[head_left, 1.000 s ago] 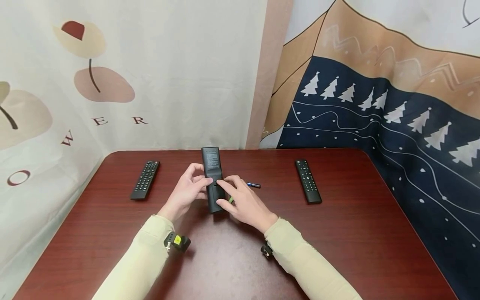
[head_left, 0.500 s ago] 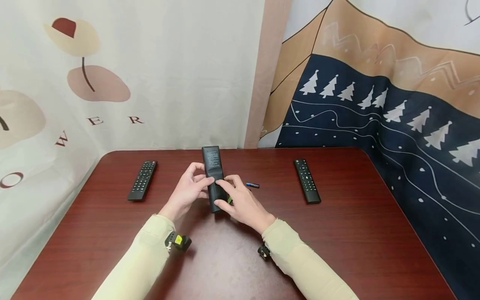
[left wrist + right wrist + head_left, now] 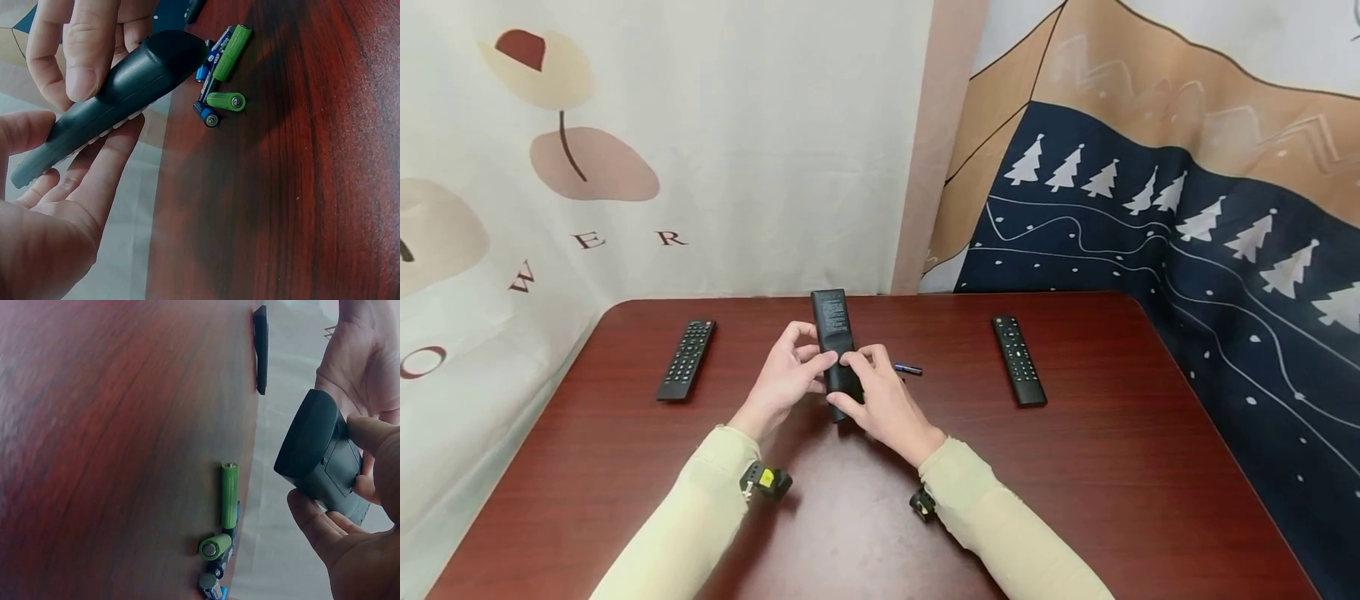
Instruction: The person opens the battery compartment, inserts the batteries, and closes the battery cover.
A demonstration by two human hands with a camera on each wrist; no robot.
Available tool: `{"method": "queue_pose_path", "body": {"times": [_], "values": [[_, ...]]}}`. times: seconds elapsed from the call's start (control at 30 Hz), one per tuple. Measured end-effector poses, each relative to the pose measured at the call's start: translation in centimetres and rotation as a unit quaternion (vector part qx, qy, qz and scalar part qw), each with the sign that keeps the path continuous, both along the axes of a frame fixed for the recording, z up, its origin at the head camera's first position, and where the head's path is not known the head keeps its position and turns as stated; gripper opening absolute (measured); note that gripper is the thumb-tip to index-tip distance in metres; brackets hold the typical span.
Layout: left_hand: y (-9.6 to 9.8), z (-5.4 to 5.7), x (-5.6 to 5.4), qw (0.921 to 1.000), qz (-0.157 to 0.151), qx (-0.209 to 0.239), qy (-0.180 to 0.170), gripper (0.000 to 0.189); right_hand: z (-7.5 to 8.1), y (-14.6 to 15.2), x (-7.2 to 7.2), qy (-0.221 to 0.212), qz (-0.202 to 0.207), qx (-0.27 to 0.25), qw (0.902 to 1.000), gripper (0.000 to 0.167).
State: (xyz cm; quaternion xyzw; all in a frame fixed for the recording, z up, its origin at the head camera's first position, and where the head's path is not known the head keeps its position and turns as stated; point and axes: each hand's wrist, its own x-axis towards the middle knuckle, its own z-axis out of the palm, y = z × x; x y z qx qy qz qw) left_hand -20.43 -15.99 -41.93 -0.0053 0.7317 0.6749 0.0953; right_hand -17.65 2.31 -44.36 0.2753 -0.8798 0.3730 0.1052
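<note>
A black remote control [image 3: 833,321] is raised over the middle of the table, its back with the printed label facing up. My left hand [image 3: 784,375] grips its left side, thumb on the back and fingers under the button side. From the right my right hand [image 3: 886,402] holds the lower part. In the right wrist view, its thumb [image 3: 369,432] lies on the back near the battery cover [image 3: 342,467], which sits in place, and other fingers [image 3: 312,525] support it below. Several green batteries [image 3: 232,53] and blue batteries [image 3: 207,114] lie in a loose group beyond the remote.
Two more black remotes lie buttons up: a left remote [image 3: 687,360] and a right remote [image 3: 1018,360]. A blue battery [image 3: 908,368] shows past my right hand. Curtains [image 3: 775,167] hang behind the far edge of the dark red table [image 3: 1075,500].
Both hands and the remote have shifted slightly to the right and away. The bit of green battery seen beside my right hand earlier is now mostly covered. The grip looks the same.
</note>
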Motion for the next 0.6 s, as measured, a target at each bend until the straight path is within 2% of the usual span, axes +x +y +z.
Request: {"method": "queue_pose_path", "body": {"times": [0.37, 0.6], "values": [[0.44, 0.18, -0.28, 0.9998, -0.007, -0.016, 0.010, 0.035, 0.73, -0.63, -0.18, -0.042, -0.029, -0.009, 0.9986, 0.042], [0.51, 0.48, -0.16, 0.9993, -0.024, -0.022, 0.020, 0.035, 0.88, -0.95, -0.16, -0.069, -0.043, -0.023, 0.9964, 0.040]]}}
